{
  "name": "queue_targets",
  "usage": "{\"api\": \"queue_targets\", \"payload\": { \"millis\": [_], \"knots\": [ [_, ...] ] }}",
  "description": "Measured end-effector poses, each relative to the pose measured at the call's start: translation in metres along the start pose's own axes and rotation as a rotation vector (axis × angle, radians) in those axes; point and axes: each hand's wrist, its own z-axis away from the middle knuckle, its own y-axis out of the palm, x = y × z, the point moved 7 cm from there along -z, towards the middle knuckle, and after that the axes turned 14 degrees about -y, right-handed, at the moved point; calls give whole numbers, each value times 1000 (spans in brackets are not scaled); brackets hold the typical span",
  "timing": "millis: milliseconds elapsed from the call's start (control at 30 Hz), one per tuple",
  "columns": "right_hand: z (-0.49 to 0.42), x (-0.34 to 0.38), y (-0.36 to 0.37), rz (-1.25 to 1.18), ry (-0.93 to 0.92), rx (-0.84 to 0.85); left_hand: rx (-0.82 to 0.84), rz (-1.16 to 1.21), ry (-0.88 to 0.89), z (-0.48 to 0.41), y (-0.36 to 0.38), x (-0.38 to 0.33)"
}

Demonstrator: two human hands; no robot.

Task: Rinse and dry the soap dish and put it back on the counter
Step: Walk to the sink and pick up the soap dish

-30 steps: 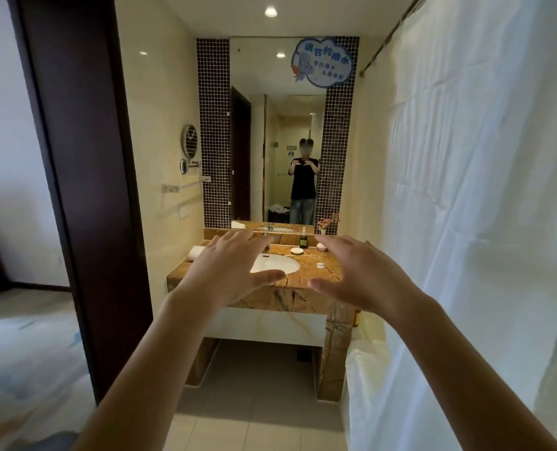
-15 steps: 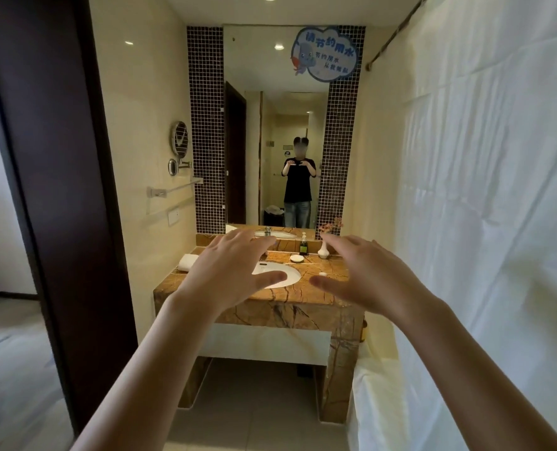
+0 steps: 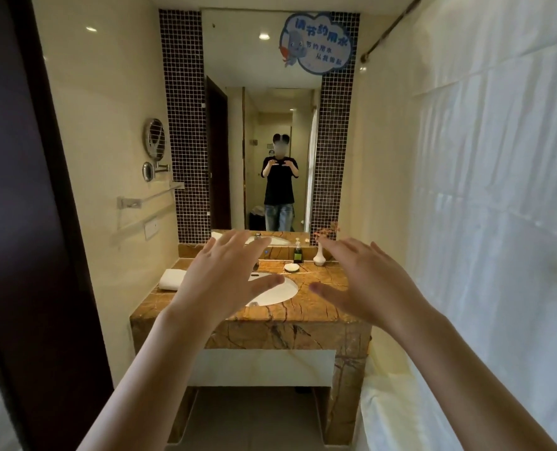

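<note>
The small white soap dish [image 3: 292, 267] sits on the brown marble counter [image 3: 322, 281], behind the white sink basin [image 3: 275, 292] and in front of a dark soap bottle [image 3: 298, 253]. Both of my arms are stretched out in front of me, well short of the counter. My left hand [image 3: 220, 281] is spread, palm down, empty, and covers the faucet area. My right hand [image 3: 365, 283] is spread the same way, empty, to the right of the dish in the picture.
A folded white towel [image 3: 172, 279] lies at the counter's left end. A white vase [image 3: 319, 257] with flowers stands at the back right. A mirror [image 3: 264, 125] hangs above. A white curtain [image 3: 485, 206] runs along the right, a dark door frame [image 3: 33, 222] on the left.
I have walked closer to the counter, so it looks larger and more central. Both hands stay raised, spread and empty.
</note>
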Motion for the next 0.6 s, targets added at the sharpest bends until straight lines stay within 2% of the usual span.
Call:
{"api": "queue_targets", "payload": {
  "millis": [600],
  "knots": [
    [-130, -120, 92, -14, -40, -29, -39, -2, -40, -151, 106, 7]
  ]
}}
